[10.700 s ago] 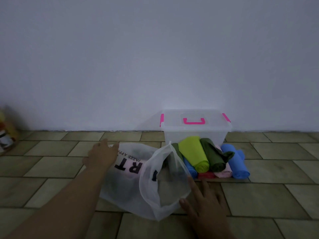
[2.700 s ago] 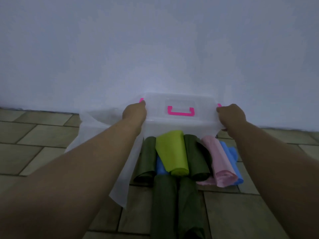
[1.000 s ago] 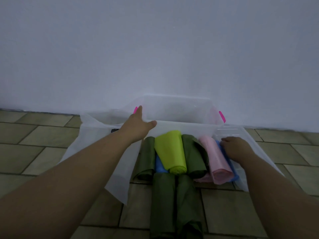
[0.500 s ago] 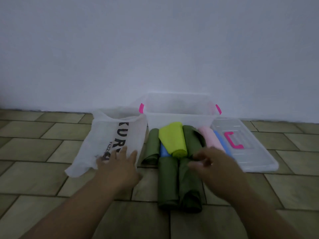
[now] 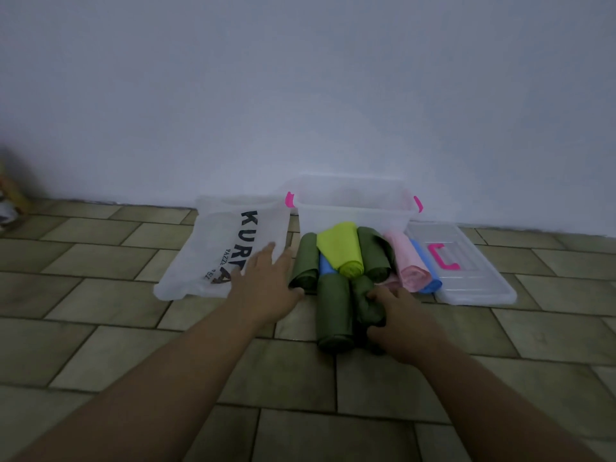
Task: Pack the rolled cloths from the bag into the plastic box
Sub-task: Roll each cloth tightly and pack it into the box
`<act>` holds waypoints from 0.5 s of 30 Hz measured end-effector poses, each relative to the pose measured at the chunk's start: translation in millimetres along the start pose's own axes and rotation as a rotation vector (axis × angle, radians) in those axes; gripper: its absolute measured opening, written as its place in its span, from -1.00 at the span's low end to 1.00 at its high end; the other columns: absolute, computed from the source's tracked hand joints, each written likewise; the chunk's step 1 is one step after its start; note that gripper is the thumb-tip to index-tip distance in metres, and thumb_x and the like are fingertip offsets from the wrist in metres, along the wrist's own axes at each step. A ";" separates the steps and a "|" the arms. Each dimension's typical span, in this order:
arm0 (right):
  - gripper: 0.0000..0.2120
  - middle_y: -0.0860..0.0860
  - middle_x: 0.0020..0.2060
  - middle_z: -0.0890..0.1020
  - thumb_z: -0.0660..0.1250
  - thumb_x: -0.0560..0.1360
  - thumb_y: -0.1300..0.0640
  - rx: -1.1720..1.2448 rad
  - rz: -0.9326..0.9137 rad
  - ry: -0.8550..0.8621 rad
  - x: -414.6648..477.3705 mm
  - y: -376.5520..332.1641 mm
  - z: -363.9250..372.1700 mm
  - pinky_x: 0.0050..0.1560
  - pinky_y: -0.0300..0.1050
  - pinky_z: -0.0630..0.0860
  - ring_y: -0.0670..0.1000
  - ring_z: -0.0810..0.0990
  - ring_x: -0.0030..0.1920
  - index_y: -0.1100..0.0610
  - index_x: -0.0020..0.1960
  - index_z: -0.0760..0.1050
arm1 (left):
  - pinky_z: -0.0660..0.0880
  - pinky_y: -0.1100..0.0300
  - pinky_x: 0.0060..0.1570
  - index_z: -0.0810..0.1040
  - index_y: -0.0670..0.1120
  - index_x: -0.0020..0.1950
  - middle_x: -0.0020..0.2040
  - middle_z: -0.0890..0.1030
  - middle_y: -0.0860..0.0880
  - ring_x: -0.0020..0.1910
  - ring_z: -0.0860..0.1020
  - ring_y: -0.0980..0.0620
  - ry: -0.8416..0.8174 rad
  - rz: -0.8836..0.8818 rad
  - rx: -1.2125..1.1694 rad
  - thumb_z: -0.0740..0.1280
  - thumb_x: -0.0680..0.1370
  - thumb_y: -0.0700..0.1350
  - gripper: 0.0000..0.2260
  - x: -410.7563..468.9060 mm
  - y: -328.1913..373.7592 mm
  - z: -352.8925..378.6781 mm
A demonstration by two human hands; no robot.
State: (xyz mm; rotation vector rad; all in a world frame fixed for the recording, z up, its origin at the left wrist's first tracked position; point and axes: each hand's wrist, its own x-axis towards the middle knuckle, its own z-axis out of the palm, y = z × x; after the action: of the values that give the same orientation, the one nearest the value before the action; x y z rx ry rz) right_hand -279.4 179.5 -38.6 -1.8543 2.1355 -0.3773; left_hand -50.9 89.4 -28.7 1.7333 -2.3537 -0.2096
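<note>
Their right hand [image 5: 398, 323] grips a green roll [image 5: 366, 300], left hand [image 5: 266, 283] splayed wide, so one-handed it might unravel mid-lift.

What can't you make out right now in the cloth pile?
Head view only.
1. Floor of the clear plastic box with pink latches: dim, behind its hazy front wall.
2. Blue rolled cloth: mostly under the lime green rolled cloth.
3. Near end of the dark green rolled cloth: covered by the right hand gripping it.
4. Black lettering on the white plastic bag: partly behind the left hand.
5. Object at left edge: cut off, blurred.
</note>
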 end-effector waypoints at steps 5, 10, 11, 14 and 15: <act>-0.68 -0.03 -0.14 0.53 0.21 0.38 -0.20 -0.099 -0.185 0.333 -18.5 -40.3 -0.3 -0.20 -0.10 0.34 0.03 0.52 -0.11 0.00 -0.03 0.46 | 0.40 0.11 0.16 0.36 0.07 0.41 0.31 0.46 0.04 0.22 0.46 0.04 -0.232 -0.095 -0.764 0.26 0.55 0.10 -0.57 -44.5 42.5 -7.1; -0.50 0.04 0.04 0.59 0.17 0.43 -0.31 -0.350 -0.062 0.143 -13.6 -66.4 25.7 0.11 0.06 0.28 0.11 0.52 0.09 0.04 0.18 0.38 | 0.50 0.04 0.03 0.42 -0.04 0.35 0.21 0.52 0.00 0.10 0.54 -0.06 -0.418 -0.533 -1.461 0.24 0.57 0.13 -0.59 -62.1 57.6 -5.4; -0.47 0.05 0.09 0.58 0.19 0.43 -0.29 -0.351 -0.053 0.122 -11.4 -66.4 27.0 0.16 0.07 0.27 0.11 0.50 0.13 0.04 0.25 0.34 | 0.50 0.06 -0.01 0.40 -0.03 0.35 0.19 0.52 0.03 0.09 0.54 -0.04 -0.404 -0.517 -1.448 0.22 0.58 0.13 -0.60 -63.6 55.3 -7.2; -0.39 0.04 0.17 0.53 0.25 0.41 -0.21 -0.372 -0.124 0.053 -13.6 -63.1 29.8 0.22 0.14 0.24 0.12 0.43 0.21 0.01 0.37 0.21 | 0.36 -0.02 0.27 0.29 -0.01 0.44 0.36 0.40 0.01 0.30 0.40 -0.03 -0.264 -0.430 -1.174 0.19 0.60 0.11 -0.55 -61.7 38.7 -7.9; -0.39 0.02 0.19 0.51 0.27 0.40 -0.17 -0.381 -0.175 0.041 -18.4 -61.0 31.3 0.22 0.15 0.23 0.12 0.40 0.21 -0.03 0.37 0.19 | 0.35 0.00 0.27 0.31 0.00 0.43 0.32 0.41 0.02 0.27 0.40 -0.02 -0.193 -0.428 -1.129 0.21 0.58 0.11 -0.56 -60.4 31.7 -10.7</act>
State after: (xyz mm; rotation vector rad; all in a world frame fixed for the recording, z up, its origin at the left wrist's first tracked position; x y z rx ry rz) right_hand -209.2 189.0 -43.6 -2.2652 2.1979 -0.0430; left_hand -60.2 156.5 -15.9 1.5300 -1.3399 -1.4677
